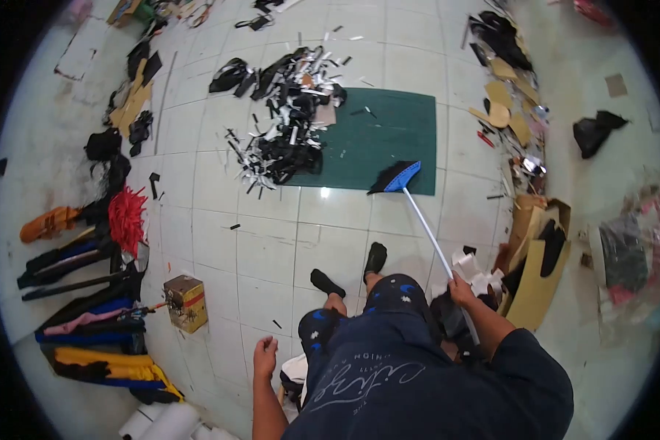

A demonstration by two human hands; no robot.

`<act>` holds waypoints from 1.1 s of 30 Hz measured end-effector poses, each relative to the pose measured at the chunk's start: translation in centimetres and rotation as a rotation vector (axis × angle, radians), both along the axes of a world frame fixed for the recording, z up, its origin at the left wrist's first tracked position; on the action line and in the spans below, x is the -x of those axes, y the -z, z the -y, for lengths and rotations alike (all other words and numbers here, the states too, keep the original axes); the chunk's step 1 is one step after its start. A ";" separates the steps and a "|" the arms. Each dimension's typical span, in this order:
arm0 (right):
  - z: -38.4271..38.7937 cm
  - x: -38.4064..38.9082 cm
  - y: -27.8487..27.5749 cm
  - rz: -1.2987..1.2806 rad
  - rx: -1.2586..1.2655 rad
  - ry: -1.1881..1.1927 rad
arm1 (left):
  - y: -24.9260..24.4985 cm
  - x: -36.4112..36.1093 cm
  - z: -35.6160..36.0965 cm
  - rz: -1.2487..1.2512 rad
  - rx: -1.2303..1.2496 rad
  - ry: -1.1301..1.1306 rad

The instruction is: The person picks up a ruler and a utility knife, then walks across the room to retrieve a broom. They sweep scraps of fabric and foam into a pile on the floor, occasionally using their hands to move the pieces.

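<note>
1 broom (pixel 405 174): blue head, black bristles, slim white pole (pixel 427 231); head at near edge of 1 rectangular green mat (pixel 396 132). Right hand (pixel 460 289): fingers wrapped round pole. Left hand (pixel 265 357): fingers half-curled, slightly apart.

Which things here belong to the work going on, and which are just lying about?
Seemingly in use:
broom, gripped by the right hand
scrap pile, near the broom head
green mat, partly under the pile

Probably just lying about:
red bundle
yellowish box
white rolls
</note>
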State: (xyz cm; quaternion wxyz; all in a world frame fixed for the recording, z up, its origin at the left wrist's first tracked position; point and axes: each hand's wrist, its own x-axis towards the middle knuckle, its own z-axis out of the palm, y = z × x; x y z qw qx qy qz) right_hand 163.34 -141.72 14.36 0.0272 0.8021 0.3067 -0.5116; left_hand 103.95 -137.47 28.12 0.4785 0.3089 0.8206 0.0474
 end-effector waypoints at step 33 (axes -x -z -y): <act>-27.2 29.2 8.8 -0.056 -0.355 -0.321 | 0.3 19.6 12.1 0.038 0.228 -0.631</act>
